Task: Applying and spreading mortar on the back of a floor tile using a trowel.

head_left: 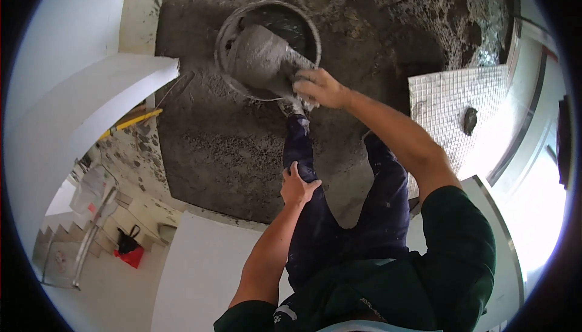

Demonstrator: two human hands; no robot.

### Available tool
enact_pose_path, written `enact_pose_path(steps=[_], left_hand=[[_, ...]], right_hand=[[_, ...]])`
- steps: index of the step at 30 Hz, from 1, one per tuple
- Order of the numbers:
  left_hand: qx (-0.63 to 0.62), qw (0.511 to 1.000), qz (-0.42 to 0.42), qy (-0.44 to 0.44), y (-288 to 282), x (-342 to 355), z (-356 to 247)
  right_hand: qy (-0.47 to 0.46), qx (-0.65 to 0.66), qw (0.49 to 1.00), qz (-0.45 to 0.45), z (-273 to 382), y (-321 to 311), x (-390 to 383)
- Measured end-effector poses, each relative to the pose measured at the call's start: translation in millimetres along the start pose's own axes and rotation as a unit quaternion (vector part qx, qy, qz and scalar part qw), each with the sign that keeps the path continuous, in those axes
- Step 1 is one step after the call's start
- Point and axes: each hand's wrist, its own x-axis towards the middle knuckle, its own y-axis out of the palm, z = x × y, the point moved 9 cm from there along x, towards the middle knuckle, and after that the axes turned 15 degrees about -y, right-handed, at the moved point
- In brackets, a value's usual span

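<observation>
My right hand (319, 88) is closed around the narrow end of a broad grey scoop-like tool (260, 56) coated in wet mortar. Its wide end lies inside a round bucket (225, 68), whose rim is smeared grey. Dark, wet-looking contents (285, 21) show at the bucket's far side; the tool hides the rest. My left hand (297, 187) rests on my left knee with thumb and fingers apart, holding nothing. A mortar-spattered shoe (292, 107) is close against the bucket's near side.
Rough grey mortar (212, 150) covers the floor. At right a white gridded tile panel (442, 98) carries a small dark lump (470, 121). A white curved ledge (121, 83) juts in from the left, above a yellow bar (138, 119). Stairs (51, 241) and a red-and-black bag (129, 250) are lower left.
</observation>
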Motion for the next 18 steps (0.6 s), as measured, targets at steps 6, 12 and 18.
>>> enact_pose_path(steps=[6, 12, 18], left_hand=[[0.063, 0.995, -0.07, 0.041, 35.4, -16.8, -50.8], [0.162, 0.973, -0.165, 0.005, 43.7, -21.4, -50.6], [0.256, 0.95, -0.174, -0.031, 77.1, -42.9, -100.5]], right_hand=[[-0.082, -0.004, 0.987, -0.136, 10.2, -97.9, -205.1], [-0.031, -0.136, 0.89, -0.434, -51.5, -213.8, -440.4], [0.124, -0.54, 0.577, -0.601, -75.1, -321.8, -661.3]])
